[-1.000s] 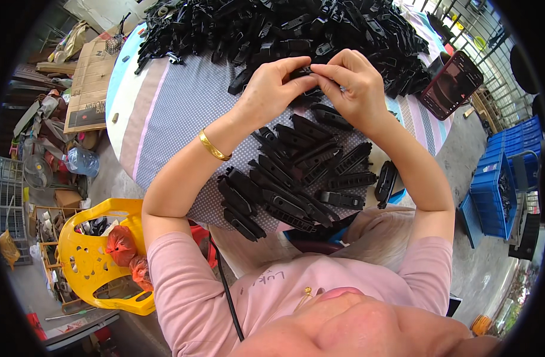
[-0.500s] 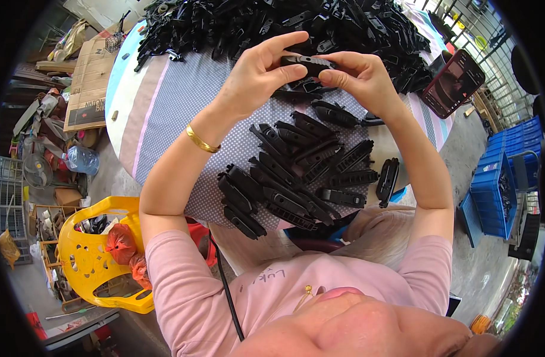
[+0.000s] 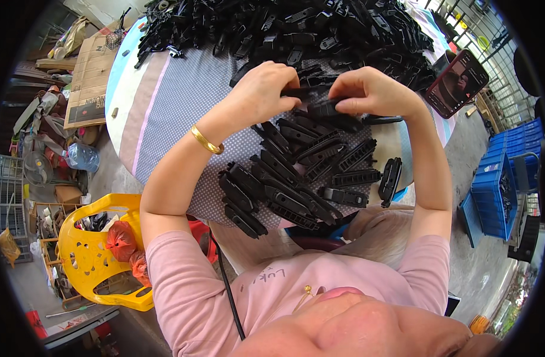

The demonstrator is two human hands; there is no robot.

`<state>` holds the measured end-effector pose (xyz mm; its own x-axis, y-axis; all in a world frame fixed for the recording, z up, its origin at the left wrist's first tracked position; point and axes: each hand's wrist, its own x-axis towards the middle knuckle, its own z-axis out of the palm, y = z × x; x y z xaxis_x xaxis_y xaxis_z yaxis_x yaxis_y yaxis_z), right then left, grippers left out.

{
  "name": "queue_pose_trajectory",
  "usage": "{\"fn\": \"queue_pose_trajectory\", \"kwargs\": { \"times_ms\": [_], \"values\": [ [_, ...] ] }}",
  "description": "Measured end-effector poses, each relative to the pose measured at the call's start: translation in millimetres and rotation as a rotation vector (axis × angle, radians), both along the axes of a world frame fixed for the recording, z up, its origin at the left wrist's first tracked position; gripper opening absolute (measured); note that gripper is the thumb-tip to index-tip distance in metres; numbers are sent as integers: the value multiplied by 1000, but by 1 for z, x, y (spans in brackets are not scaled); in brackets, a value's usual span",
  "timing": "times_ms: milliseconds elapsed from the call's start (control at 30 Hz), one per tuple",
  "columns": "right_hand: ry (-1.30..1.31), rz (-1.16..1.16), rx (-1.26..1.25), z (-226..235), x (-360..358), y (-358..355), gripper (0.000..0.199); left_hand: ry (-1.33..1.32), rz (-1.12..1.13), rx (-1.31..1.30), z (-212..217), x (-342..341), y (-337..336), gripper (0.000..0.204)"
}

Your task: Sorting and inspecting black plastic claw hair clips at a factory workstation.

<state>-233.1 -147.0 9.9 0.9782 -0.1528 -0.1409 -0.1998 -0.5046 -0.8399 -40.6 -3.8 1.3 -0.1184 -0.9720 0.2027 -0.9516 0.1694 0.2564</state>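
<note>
Over the table, my left hand [image 3: 263,89] has thumb and fingers curled around a dark, motion-blurred black plastic part. My right hand [image 3: 376,92] pinches the end of another black plastic part [image 3: 325,108], low over the nearer group. That group of long, ribbed black plastic parts [image 3: 290,190] lies loosely spread at the near side of the table, some overlapping. Beyond my hands, a large heap of similar black pieces [image 3: 296,35] covers the far side. Blur hides the exact outline of both held parts.
A patterned cloth covers the round table [image 3: 177,101]. A phone [image 3: 457,83] stands tilted at its right edge. Blue crates [image 3: 492,196] sit on the floor at right. To the left are a yellow plastic chair [image 3: 82,256] with red bags, a cardboard box [image 3: 88,89] and a water bottle [image 3: 82,159].
Both hands have come down nearer to me and moved apart. Earlier they held one black part together, raised between their fingers; now each is at a separate part.
</note>
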Motion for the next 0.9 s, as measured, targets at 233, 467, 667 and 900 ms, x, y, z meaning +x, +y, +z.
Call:
{"fn": "queue_pose_trajectory", "kwargs": {
  "times_ms": [233, 467, 667, 900],
  "values": [
    [-116, 139, 4, -6, -3, 0, 25, 990, 220, 120, 4, 9, -8, 28],
    [-509, -243, -43, -17, 10, 4, 24, 1428, 154, 294, -6, 11, -8, 32],
    [-515, -273, -147, -18, 13, 11, 24, 1540, 163, 343, -2, 4, -7, 40],
    [-559, -256, -445, -15, 12, 17, 22, 1070, 108, 238, -2, 3, -6, 30]
  ]
}}
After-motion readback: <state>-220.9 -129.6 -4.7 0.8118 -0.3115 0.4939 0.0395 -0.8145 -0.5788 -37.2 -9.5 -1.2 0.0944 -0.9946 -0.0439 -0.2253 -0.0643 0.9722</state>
